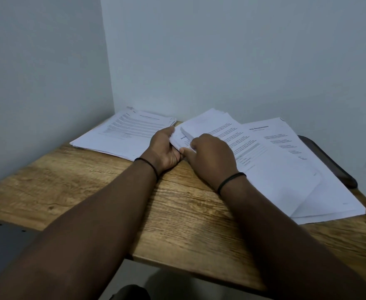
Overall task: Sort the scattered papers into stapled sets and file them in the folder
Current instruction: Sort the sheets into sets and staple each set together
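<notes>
— Papers everywhere on the brown wood-grain worktop point(188, 213). Where are the hands?

— Both at the middle stack of white printed sheets point(231, 135). The left hand point(167, 150) grips its near left corner, fingers curled round the edge. The right hand point(212, 156) rests on top of the same corner, fingers bent down onto the paper and thumb tucked at the edge beside the left palm; whether it is pinching a sheet or only pressing, I cannot tell.

— Other piles?

— A flat stack of white printed pages point(126, 133) lies in the back left corner against the pale wall point(221, 50), just beside the left hand. On the right, a larger spread of white sheets with a bold heading point(303, 161) lies partly under the middle stack and runs toward the worktop's right edge.

— Any folder?

— A dark, flat, round-cornered thing point(331, 163) shows from beneath the right-hand spread; what it is, I cannot tell. No papers are visibly inside anything.

— Wrists?

— Each carries a thin black band point(231, 180).
</notes>
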